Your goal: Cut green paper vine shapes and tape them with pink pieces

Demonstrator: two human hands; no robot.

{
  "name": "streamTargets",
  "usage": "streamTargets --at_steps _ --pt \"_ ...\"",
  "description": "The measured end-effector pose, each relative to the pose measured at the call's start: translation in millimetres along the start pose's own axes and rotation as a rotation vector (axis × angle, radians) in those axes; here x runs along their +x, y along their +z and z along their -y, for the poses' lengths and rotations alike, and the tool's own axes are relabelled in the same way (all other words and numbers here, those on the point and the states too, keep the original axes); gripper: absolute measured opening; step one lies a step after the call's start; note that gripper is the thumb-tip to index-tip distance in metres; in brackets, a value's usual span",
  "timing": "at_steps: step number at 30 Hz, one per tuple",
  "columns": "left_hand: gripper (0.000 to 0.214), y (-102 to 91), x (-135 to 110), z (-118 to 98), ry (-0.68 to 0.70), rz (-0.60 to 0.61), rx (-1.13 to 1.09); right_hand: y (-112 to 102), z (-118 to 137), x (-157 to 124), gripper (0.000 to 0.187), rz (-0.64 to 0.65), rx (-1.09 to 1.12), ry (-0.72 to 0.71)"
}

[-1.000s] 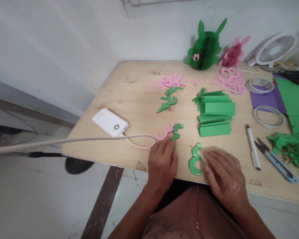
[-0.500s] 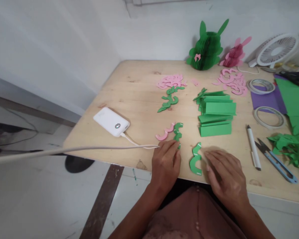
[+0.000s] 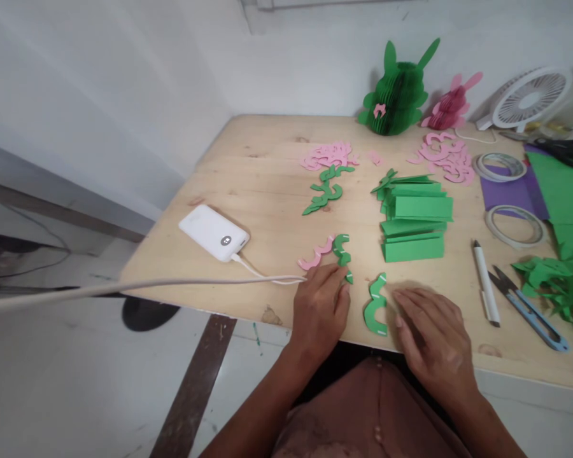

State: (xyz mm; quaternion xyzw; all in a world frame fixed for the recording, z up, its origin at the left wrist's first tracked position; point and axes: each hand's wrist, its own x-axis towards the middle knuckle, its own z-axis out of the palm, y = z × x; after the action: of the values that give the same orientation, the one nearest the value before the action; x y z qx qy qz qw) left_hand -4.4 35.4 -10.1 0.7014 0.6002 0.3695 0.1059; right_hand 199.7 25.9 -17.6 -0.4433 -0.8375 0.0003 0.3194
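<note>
My left hand lies on the wooden table near its front edge, fingers together, their tips touching a curly green paper cutout. A pink cutout lies just left of that piece. My right hand rests flat with fingers stretched out, beside a second green cutout that lies between the two hands. Neither hand lifts anything.
A white power bank with its cable sits at the left. A stack of green paper strips, pink cutouts, tape rolls, a pen, snips, green scraps, two paper rabbits and a fan stand farther back and right.
My left hand has slid a little to the right and drawn the green cutout toward me. The cable has shifted lower along the table edge. My right hand has stayed put.
</note>
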Motion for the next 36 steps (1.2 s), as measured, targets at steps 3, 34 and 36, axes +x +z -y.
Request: streamTargets --at_steps 3,34,36 --pt "0.025 1.3 4 1 0.01 0.01 -0.026 0 0 0 0.033 -0.002 -0.004 0.0" --pt "0.053 -18.4 -29 -31 -0.142 0.337 -0.857 -15 14 8 0.027 0.065 0.297 0.244" --pt "0.055 -17.2 -31 -33 -0.131 0.348 -0.87 -18 17 9 0.026 0.094 0.385 0.287"
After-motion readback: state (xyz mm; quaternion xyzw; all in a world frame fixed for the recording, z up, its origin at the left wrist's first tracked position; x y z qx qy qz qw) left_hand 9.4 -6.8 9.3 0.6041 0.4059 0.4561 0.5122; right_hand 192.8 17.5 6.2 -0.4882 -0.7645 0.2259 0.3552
